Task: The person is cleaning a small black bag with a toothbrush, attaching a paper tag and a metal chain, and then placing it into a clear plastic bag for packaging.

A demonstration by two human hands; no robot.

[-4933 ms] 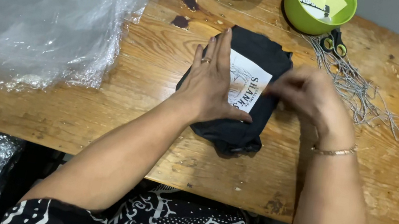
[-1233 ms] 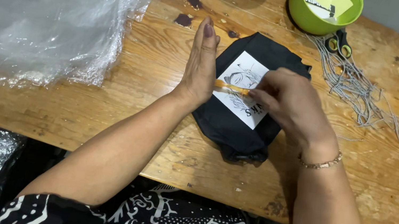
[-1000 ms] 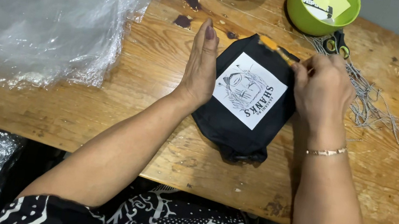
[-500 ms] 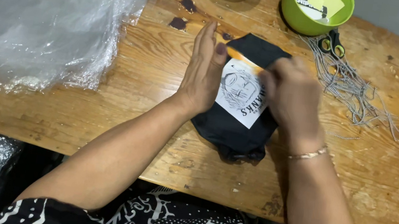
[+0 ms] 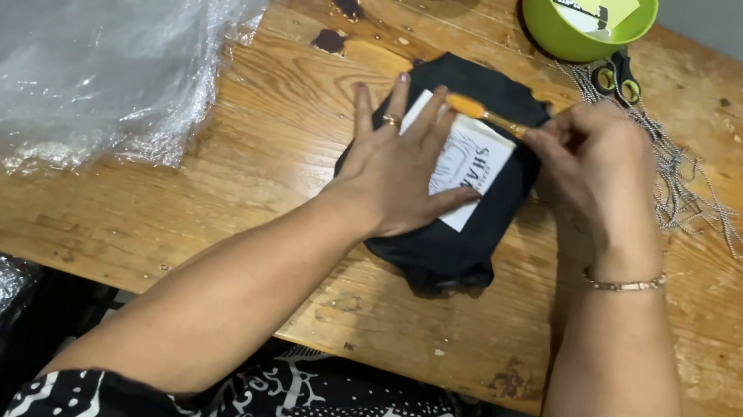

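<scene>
- While my left hand (image 5: 395, 170) presses flat, fingers spread, on the white label (image 5: 468, 159), it hides the label's left part.
- My right hand (image 5: 591, 160) pinches a small brush (image 5: 480, 112) at the label's top edge; its bristles are hard to make out.
- Label lies on folded black cloth (image 5: 446, 241), mid-counter (image 5: 190, 208).
- Half a second ago the brush sat lower, across the label.

Worn wooden table (image 5: 190, 208), clear plastic sheeting (image 5: 73, 8), folded black cloth (image 5: 456, 243), green bowl (image 5: 553, 28), scissors (image 5: 619, 79)

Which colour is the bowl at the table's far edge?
Lime green bowl, best seen in the head view.
</scene>
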